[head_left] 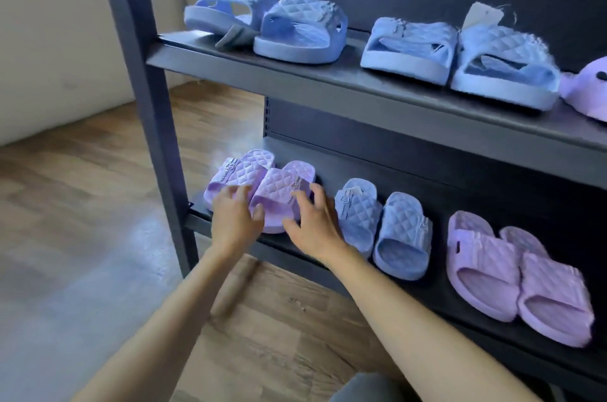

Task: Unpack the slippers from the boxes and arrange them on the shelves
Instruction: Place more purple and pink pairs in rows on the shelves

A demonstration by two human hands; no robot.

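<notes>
Your left hand (235, 219) and right hand (315, 222), fingers spread and relaxed, press on the pair of lilac quilted rubber slippers (272, 188) on the dark lower shelf (279, 248).

The lilac slippers (276, 188) and blue slippers (404, 221) are all diamond-quilted; the shelves (328, 86) are dark grey, the floor (82, 204) brown wood-grain, the wall (49, 40) off-white.

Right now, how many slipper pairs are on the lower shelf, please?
3: the left lilac pair by the upright, the blue pair in the middle, the right lilac pair near the frame edge. More may be hidden beyond it.
</notes>
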